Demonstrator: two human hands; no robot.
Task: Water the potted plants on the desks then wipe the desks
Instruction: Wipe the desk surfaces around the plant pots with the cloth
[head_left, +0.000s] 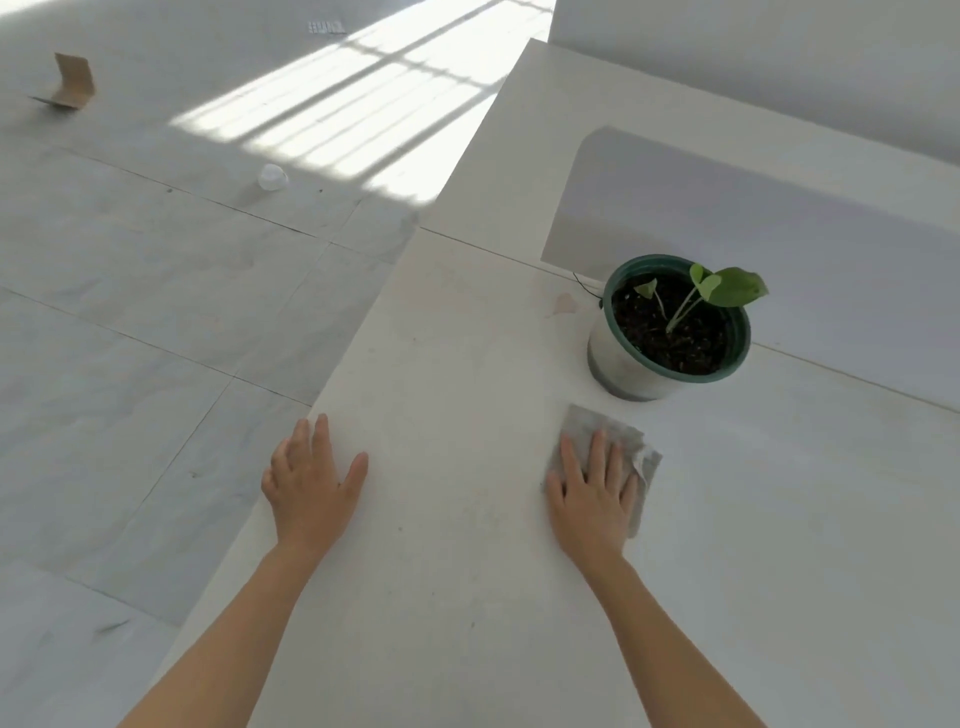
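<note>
The right fingers (597, 457) lie flat and straight, pressing a grey cloth (592, 422) onto the bench (467, 364). The cloth's near part is hidden under the palm. Just beyond their tips stands the potted plant (613, 364), apart from the cloth. The left fingers (320, 436) rest spread and released on the bench, its left edge just outside them, with the floor (156, 312) beyond. Open bench surface lies between both sets of fingers and out to the right. Both forearms are cut off at the bottom.
</note>
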